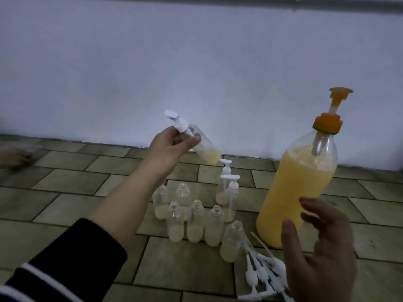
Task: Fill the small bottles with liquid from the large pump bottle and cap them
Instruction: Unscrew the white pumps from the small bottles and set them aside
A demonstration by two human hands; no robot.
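My left hand (pixel 172 144) holds a small clear bottle (pixel 205 149) tilted in the air, a white pump cap (pixel 176 120) on it and pale yellow liquid at its lower end. The large pump bottle (pixel 298 188) of orange-yellow liquid, with an orange pump head (pixel 335 105), stands on the floor at the right. My right hand (pixel 320 251) hovers with fingers spread just in front of its base, holding nothing. Several uncapped small bottles (pixel 196 223) with a little liquid stand on the tiles. Two capped ones (pixel 229 197) stand behind them.
A pile of loose white pump caps (pixel 263 273) with dip tubes lies on the tiled floor (pixel 65 192) below the large bottle. A white wall (pixel 196 73) runs close behind. A bare foot (pixel 15 158) shows at the far left edge.
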